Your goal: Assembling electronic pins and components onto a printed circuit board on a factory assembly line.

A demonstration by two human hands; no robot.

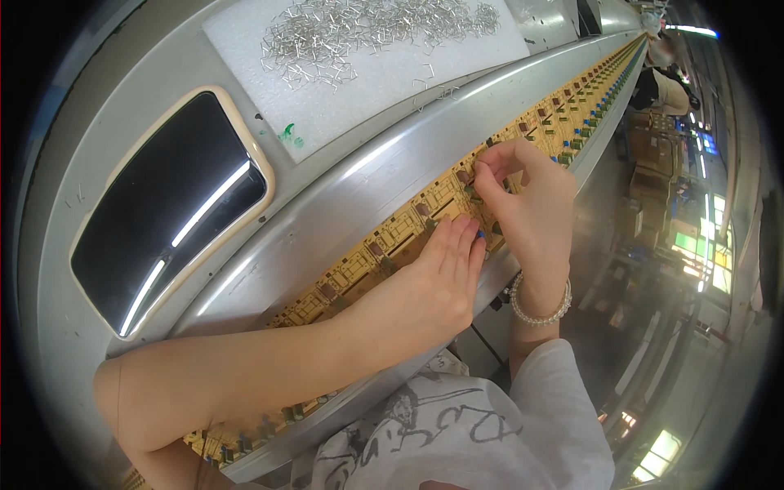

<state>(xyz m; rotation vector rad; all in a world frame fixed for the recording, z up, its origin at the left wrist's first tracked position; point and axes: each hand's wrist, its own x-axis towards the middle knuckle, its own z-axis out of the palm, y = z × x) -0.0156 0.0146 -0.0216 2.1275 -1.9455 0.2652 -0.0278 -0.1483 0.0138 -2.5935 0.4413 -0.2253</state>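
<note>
The unclenched bare left hand (447, 269) seemingly steadies the long yellow circuit-board strip (400, 229); toward two o'clock, the bare right hand (535, 200) pinches, contents hidden.

Grey floor (604, 327), bright windows (660, 454)

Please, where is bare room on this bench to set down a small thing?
Bare room shows on the white foam sheet, between the green mark and heap of bent wires, and on the grey worktop above the smartphone. It is crowded on the circuit boards, where the left hand and right hand are, and inside the heap.
</note>
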